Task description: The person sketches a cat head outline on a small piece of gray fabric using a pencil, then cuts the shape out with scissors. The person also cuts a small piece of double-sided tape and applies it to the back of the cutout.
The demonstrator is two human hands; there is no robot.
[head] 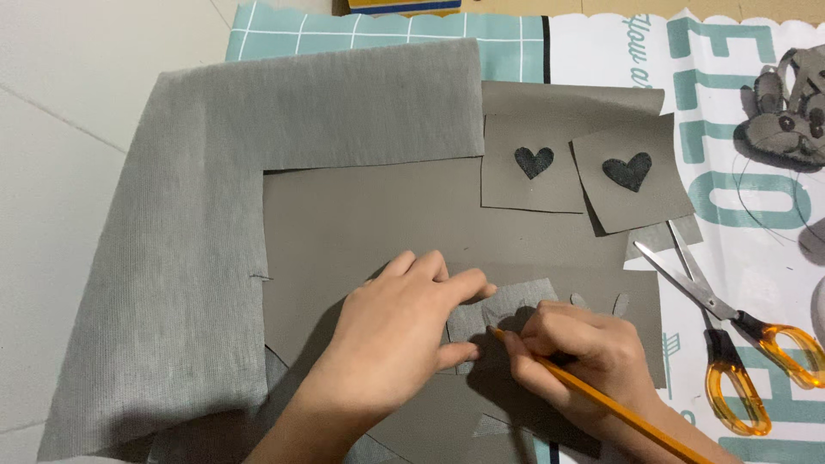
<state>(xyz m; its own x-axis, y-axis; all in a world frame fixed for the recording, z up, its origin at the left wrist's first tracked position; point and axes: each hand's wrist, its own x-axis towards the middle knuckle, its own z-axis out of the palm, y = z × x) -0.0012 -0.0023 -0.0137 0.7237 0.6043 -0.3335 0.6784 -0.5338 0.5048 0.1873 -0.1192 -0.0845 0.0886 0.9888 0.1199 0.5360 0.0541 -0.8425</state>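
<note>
**Pencil tracing round a small grey template**

The left hand (400, 331) lies flat with its fingers (464, 283) spread and pressing down on a small pale grey fabric template (507, 305), which judging by the pose keeps the piece from sliding on the large taupe sheet of smooth material (361, 219) beneath it. The right hand (584, 352) is closed round a yellow-orange pencil (601, 399), its tip set at the template's lower edge, just beside the left thumb; the pencil slants away toward the lower right.

A big L-shaped piece of ribbed grey fabric (189, 232) overlaps the taupe sheet along its top and left sides. Up right, two small taupe squares each bearing a dark heart (534, 161) (628, 171) lie overlapping one another, well apart from the hands. Orange-handled scissors (730, 331) rest with blades apart, near the right hand, on a white and teal printed mat (739, 215). A grey stuffed rabbit figure (786, 116) sits at the far right edge.

No container shows anywhere; every piece lies loose and flat
</note>
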